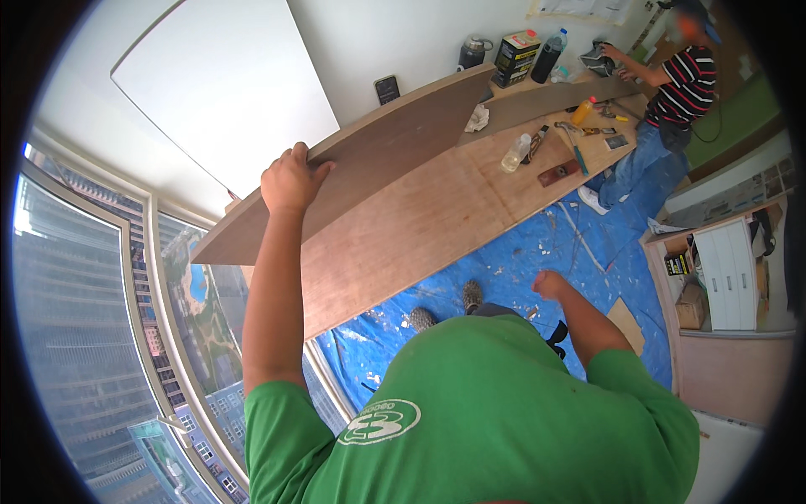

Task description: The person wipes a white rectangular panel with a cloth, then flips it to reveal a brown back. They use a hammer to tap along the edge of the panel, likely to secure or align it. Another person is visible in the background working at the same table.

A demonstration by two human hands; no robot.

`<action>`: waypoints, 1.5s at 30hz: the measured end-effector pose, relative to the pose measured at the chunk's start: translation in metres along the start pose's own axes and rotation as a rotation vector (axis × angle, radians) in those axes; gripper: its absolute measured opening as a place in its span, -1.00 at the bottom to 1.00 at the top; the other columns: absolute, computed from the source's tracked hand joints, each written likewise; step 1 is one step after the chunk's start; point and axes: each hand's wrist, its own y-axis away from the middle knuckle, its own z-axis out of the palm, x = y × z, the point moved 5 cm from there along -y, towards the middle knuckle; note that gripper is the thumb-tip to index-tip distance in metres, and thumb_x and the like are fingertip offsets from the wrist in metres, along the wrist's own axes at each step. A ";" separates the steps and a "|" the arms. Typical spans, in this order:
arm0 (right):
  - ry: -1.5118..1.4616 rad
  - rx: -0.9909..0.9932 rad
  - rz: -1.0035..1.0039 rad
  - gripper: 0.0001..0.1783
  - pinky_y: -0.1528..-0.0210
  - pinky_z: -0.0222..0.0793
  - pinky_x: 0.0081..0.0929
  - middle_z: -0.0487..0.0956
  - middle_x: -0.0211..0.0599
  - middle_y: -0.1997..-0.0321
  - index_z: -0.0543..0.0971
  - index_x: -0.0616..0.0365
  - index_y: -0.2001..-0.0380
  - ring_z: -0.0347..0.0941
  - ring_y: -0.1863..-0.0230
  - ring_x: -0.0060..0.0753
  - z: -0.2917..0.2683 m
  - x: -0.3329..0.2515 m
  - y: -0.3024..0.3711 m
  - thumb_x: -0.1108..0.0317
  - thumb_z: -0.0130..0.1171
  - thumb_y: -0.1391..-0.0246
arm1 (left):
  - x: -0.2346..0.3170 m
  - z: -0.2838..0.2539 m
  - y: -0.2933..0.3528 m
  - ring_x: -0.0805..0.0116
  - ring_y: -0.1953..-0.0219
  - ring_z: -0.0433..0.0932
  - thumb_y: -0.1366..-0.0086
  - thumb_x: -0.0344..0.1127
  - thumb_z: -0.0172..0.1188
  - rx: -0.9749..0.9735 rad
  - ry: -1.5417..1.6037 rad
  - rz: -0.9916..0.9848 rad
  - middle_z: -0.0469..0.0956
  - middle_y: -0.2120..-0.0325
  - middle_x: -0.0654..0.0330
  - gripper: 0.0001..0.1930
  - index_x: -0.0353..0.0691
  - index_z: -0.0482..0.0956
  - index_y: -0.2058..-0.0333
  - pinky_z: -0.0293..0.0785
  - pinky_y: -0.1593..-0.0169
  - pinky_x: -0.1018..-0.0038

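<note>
My left hand (pixel 294 178) is closed over the upper edge of a long brown board (pixel 378 155), thumb on the near face and fingers over the top. The board stands on its long edge, tilted, along the back of a wooden tabletop (pixel 420 227). My right hand (pixel 550 284) hangs beside my body above the floor, apart from the table. It is seen from above and its fingers are mostly hidden, so I cannot make out whether it holds anything.
On the table's right lie a clear bottle (pixel 515 154), a hammer (pixel 575 128), a brown wooden block (pixel 558 172) and an orange bottle (pixel 583 110). Another person (pixel 680 92) works at the far right with a power tool (pixel 598 60). Blue sheeting (pixel 495 260) covers the floor; windows (pixel 80 277) line the left.
</note>
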 end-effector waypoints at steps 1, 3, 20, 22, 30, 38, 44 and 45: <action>-0.019 -0.013 -0.010 -0.72 0.39 0.50 -0.23 0.63 -0.25 0.53 0.65 0.17 0.38 0.59 0.50 -0.30 0.004 0.003 0.003 0.18 0.44 0.00 | -0.001 0.001 -0.001 0.09 0.26 0.68 -0.12 0.34 0.37 -0.005 -0.004 -0.007 0.67 0.35 0.15 -0.41 -0.13 0.57 0.30 0.59 0.22 0.19; -0.050 -0.009 -0.009 -0.73 0.44 0.49 -0.27 0.61 -0.28 0.55 0.64 0.19 0.37 0.56 0.52 -0.35 0.007 0.005 0.008 0.22 0.44 -0.01 | -0.002 0.000 -0.006 0.10 0.30 0.67 -0.13 0.33 0.38 0.020 -0.013 0.002 0.66 0.38 0.14 -0.42 -0.14 0.56 0.33 0.58 0.24 0.21; 0.178 -0.025 -0.205 -0.71 0.41 0.48 -0.25 0.62 -0.22 0.57 0.67 0.17 0.43 0.56 0.57 -0.29 0.025 -0.015 -0.003 0.13 0.34 -0.06 | -0.006 0.006 -0.012 0.09 0.43 0.62 -0.06 0.32 0.43 0.121 -0.039 0.039 0.60 0.50 0.14 -0.38 -0.17 0.43 0.49 0.53 0.32 0.21; 0.037 0.090 -0.274 -0.69 0.40 0.47 -0.24 0.61 -0.23 0.59 0.68 0.15 0.44 0.56 0.57 -0.27 0.017 -0.029 -0.009 0.10 0.32 -0.09 | -0.005 0.005 -0.013 0.09 0.46 0.61 -0.05 0.32 0.44 0.162 -0.045 0.056 0.58 0.53 0.14 -0.37 -0.17 0.40 0.51 0.52 0.36 0.21; -0.435 0.196 -0.338 -0.62 0.32 0.46 -0.27 0.61 -0.19 0.52 0.61 0.20 0.39 0.57 0.41 -0.29 -0.035 -0.149 -0.047 0.06 0.21 -0.29 | -0.005 0.010 -0.021 0.04 0.49 0.59 -0.01 0.29 0.48 0.218 -0.095 0.069 0.56 0.57 0.12 -0.36 -0.15 0.37 0.54 0.50 0.41 0.17; -0.893 0.292 -0.725 -0.38 -0.38 0.26 -0.29 0.45 0.04 -0.35 0.37 0.27 -0.34 0.36 -0.39 -0.14 -0.122 -0.324 -0.103 0.12 0.15 -0.37 | -0.006 0.016 -0.032 -0.04 0.37 0.60 0.01 0.25 0.49 0.187 -0.137 0.004 0.58 0.50 0.10 -0.41 -0.16 0.46 0.46 0.50 0.25 0.09; -0.782 0.476 -0.865 -0.18 -0.60 -0.17 -0.20 -0.04 0.12 -0.63 -0.02 0.23 -0.53 -0.12 -0.64 0.04 -0.194 -0.396 -0.121 0.21 0.09 -0.40 | -0.006 0.024 -0.035 -0.07 0.29 0.58 0.00 0.22 0.48 0.153 -0.223 0.012 0.57 0.42 0.09 -0.43 -0.17 0.47 0.42 0.45 0.20 0.06; -0.800 0.515 -0.863 -0.19 -0.60 -0.16 -0.20 -0.04 0.11 -0.63 -0.03 0.22 -0.54 -0.12 -0.64 0.04 -0.204 -0.402 -0.127 0.22 0.08 -0.40 | -0.008 0.025 -0.035 -0.07 0.29 0.57 0.00 0.22 0.49 0.146 -0.236 -0.004 0.56 0.42 0.10 -0.43 -0.17 0.47 0.42 0.45 0.20 0.06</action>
